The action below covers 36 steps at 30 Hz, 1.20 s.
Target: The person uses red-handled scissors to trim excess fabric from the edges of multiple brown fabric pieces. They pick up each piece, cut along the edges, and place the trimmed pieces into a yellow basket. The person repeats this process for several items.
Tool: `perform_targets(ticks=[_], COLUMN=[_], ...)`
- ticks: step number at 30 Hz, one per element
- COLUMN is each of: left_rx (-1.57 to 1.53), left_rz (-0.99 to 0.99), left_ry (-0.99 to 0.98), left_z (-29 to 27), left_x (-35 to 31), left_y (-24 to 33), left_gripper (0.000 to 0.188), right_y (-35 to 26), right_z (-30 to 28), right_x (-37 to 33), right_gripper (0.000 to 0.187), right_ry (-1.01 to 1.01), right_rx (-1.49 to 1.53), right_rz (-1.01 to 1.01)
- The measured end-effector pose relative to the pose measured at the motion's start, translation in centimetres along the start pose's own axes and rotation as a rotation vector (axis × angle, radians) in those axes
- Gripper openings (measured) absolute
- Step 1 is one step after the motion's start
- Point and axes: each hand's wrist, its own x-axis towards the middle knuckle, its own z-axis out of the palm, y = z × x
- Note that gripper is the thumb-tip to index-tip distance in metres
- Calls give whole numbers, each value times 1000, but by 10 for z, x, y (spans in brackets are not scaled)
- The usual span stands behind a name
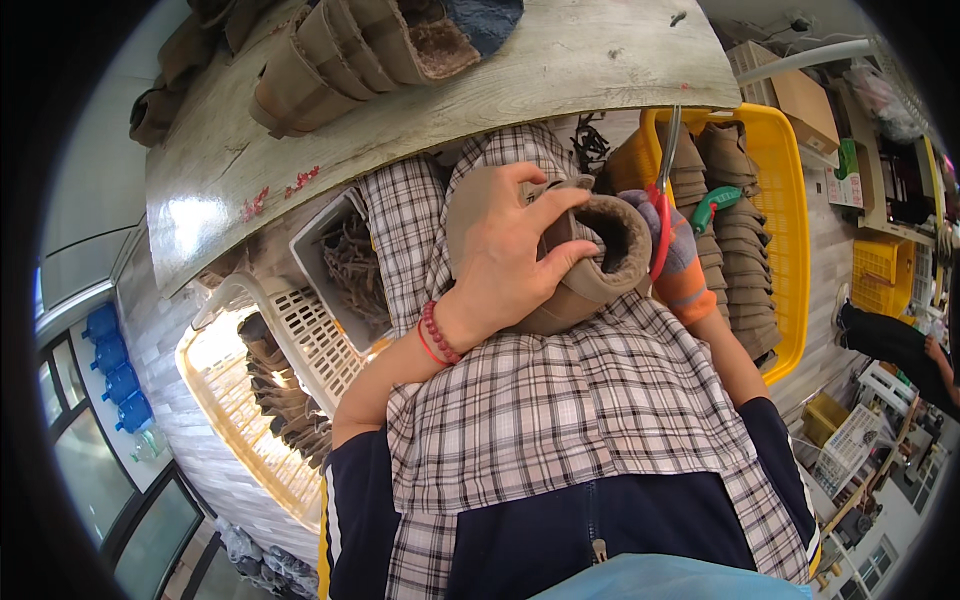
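Note:
A brown fleece-lined shoe upper (565, 310) sits over my lap, its fluffy round opening facing right and up. My bare left hand (515, 250), with red beads at the wrist, grips it with the thumb at the rim of the opening and the fingers over the top. On the far side, my right hand (682, 262), in a grey and orange glove, is closed on red-handled scissors (660, 225), whose blades point up and away. The shoe upper partly hides the right fingers, so I cannot tell whether they also touch it. A plaid apron (540, 400) covers my lap.
More brown uppers (340, 60) are stacked on the worn table (560, 75) ahead. At right, a yellow basket (792, 250) holds stacked uppers and a green-handled tool (712, 208). A pale basket (250, 440) and a grey bin (310, 250) of scraps stand at left. Another person (895, 350) is far right.

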Motion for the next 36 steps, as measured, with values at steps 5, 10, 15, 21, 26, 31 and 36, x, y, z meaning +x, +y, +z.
perform_targets(ticks=[5, 10, 15, 21, 26, 31, 36], left_rx=[-45, -169, -200, -115, -110, -102, -89], left_rz=[-154, -82, -166, -210, -131, -123, -152], left_ry=[30, 269, 310, 310, 323, 343, 305], left_z=[-7, -2, 11, 22, 25, 27, 24], left_x=[-12, -20, -16, -25, -21, -22, -22], left_y=[0, -7, -14, -29, -27, -22, -19], left_gripper=[28, 22, 16, 12, 20, 20, 16], right_y=[-35, -37, 17, 5, -90, -104, -106], right_z=[-4, 6, 26, -31, -71, -66, -58], right_x=[3, 18, 41, 21, 50, 95, 116], right_gripper=[31, 40, 35, 49, 60, 62, 69], right_ry=[-63, -105, -64, -93, -675, -938, -1079], right_rx=[433, 666, 550, -269, -977, -1123, -1194], right_rz=[298, 304, 202, 134, 293, 259, 210])
